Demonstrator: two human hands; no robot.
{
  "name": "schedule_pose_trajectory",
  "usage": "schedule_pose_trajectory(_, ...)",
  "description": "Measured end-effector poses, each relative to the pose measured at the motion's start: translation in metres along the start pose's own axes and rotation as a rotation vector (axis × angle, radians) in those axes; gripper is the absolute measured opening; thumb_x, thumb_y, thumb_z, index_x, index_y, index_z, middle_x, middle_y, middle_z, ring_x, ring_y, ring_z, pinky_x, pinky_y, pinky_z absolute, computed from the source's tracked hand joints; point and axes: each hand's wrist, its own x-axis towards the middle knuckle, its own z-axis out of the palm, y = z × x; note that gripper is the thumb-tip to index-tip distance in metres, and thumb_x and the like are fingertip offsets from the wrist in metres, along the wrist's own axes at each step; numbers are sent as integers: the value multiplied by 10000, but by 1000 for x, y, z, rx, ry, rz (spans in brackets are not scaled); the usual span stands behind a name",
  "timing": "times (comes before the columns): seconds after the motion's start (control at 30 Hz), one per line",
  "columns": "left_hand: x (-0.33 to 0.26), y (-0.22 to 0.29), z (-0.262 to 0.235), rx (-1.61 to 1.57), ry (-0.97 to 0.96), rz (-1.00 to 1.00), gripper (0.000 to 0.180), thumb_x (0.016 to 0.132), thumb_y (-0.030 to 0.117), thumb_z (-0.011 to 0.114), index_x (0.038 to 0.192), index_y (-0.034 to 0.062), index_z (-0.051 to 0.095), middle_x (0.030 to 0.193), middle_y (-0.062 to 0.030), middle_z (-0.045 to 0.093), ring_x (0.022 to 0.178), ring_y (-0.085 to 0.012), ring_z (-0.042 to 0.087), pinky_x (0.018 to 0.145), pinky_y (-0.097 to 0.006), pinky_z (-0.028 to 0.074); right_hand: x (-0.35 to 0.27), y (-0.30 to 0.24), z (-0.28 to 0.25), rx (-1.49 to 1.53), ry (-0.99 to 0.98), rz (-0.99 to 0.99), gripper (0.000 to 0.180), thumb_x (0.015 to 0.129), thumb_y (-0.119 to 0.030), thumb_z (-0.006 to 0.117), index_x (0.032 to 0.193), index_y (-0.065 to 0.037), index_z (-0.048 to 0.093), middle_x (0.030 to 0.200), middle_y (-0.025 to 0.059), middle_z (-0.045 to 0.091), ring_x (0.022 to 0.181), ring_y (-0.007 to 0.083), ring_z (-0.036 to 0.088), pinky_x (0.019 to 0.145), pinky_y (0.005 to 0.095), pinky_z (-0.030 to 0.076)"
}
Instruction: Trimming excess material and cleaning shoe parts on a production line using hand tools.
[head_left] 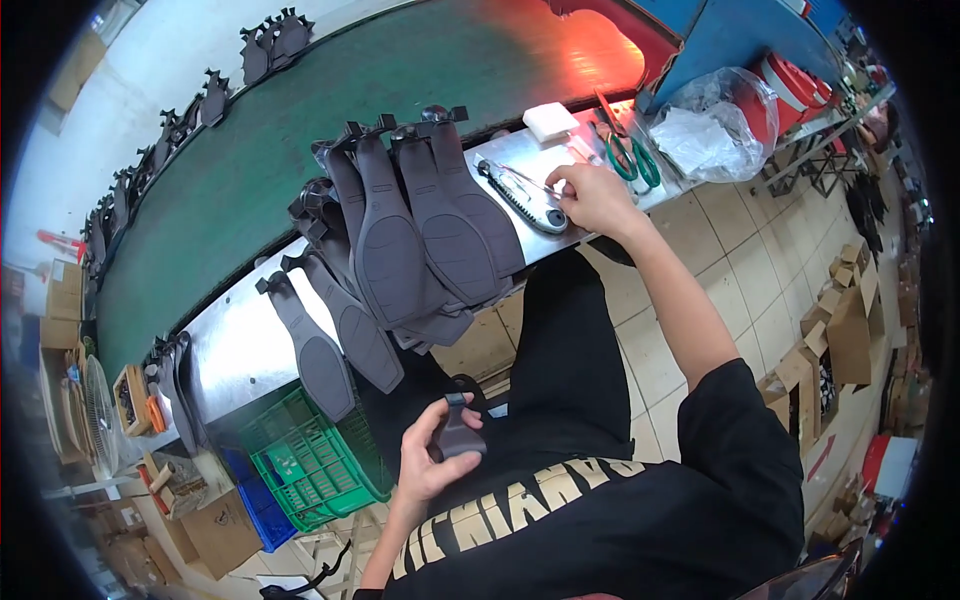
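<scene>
In my left hand, close to my lap, is a dark grey paddle-shaped piece with a black fitting at its narrow end. The fingers are closed around it, and it is seen foreshortened. My right hand is over the metal bench, thumb and fingertips pinched on a slim pointed metal tool. That tool lies close above a grey utility knife. Left of the knife, similar grey pieces are piled with their black fittings pointing away from me; several overlap.
A green conveyor belt runs behind the metal bench. Green-handled scissors, a white block and a plastic bag lie at the right. A green crate stands below left. More pieces line the belt's far edge.
</scene>
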Motion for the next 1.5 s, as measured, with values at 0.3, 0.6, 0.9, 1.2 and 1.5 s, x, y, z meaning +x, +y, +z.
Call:
schedule_pose_trajectory(0.3, 21, -15, -22, -200, 81, -195, 847, 752, 447, 606, 1394, -73, 420, 941, -131, 645, 827, -209, 668, 695, -238, 518, -61, -24, -48, 233, 239, -201, 359, 998, -126, 500, 1343, -63, 577, 740, -5, 553, 651, 73, 464, 588, 228, 393)
schedule_pose_trajectory(0.6, 15, -13, -8, -200, -14, -326, 765, 730, 311, 644, 1394, -15, 447, 925, -94, 631, 867, -180, 626, 849, -288, 475, -164, -118, 57, 1095, -872, 221, 591, 937, -15, 528, 1487, -203, 422, 618, -4, 552, 581, 45, 496, 580, 227, 445)
schedule_pose_trajectory(0.9, 5, -32, -10, -149, 11, -309, 519, 724, 257, 663, 1149, -31, 584, 926, -67, 627, 858, -132, 586, 800, -245, 437, -176, -116, 89, 1222, -950, 216, 558, 978, -36, 491, 1494, -229, 403, 645, -44, 494, 576, 25, 426, 528, 189, 404)
schedule_pose_trajectory(1.2, 4, -30, -7, -167, -4, -298, 340, 720, 207, 673, 968, -21, 628, 928, -50, 619, 847, -114, 560, 787, -227, 408, -174, -108, 83, 1285, -1092, 386, 478, 1022, -89, 483, 1466, -262, 447, 655, -59, 422, 583, 40, 363, 531, 208, 365)
schedule_pose_trajectory(1.5, 3, -33, -8, -144, -15, -298, 331, 709, 206, 687, 947, -16, 628, 914, -43, 613, 844, -116, 561, 800, -229, 403, -175, -105, 83, 1268, -1107, 416, 457, 1023, -146, 504, 1458, -279, 455, 625, -68, 431, 546, 30, 368, 501, 192, 357)
